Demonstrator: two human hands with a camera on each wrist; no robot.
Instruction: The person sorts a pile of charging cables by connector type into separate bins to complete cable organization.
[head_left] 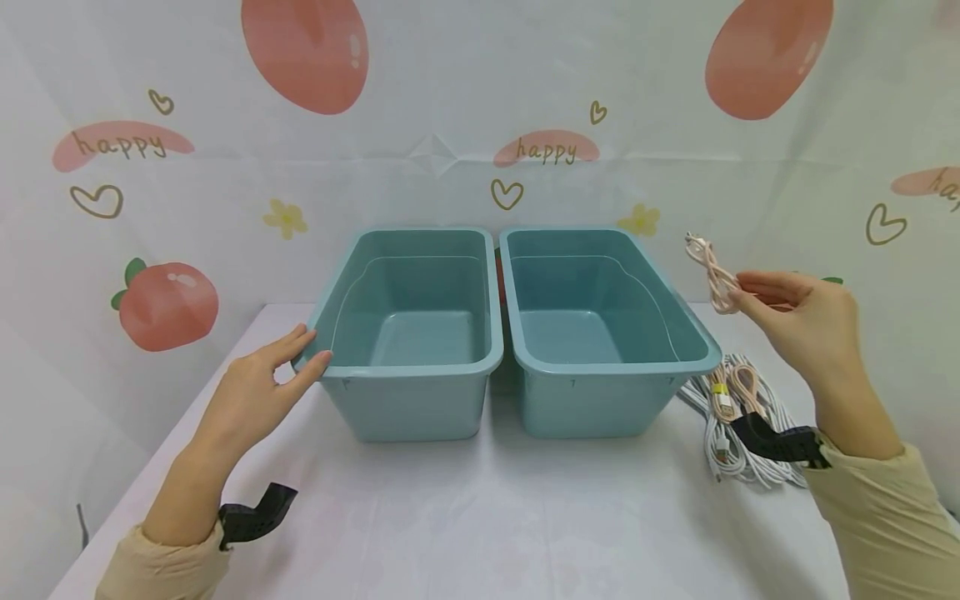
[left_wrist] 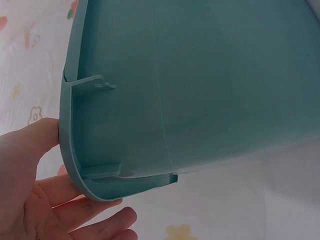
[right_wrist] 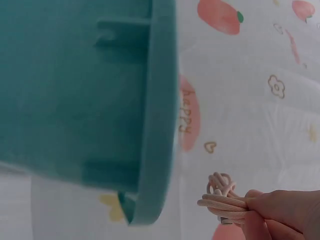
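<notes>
Two teal plastic bins stand side by side. My left hand [head_left: 251,392] rests at the front left corner of the left bin [head_left: 408,371], thumb and fingers against the rim. In the left wrist view, that hand's fingers [left_wrist: 102,225] are fairly straight, some past the corner. Raised to the right of the right bin [head_left: 592,404], my right hand [head_left: 806,321] pinches a coiled beige-pink charging cable [head_left: 716,271] between thumb and fingers. The right wrist view shows the looped cable [right_wrist: 222,202] sticking out from the fingertips, apart from the bin.
Below my right hand, a pile of coiled cables [head_left: 750,458], mostly white with some beige, lies on the white-covered table [head_left: 487,525], partly hidden by the wrist camera mount [head_left: 776,442]. A patterned cloth backdrop [head_left: 435,100] hangs behind the bins.
</notes>
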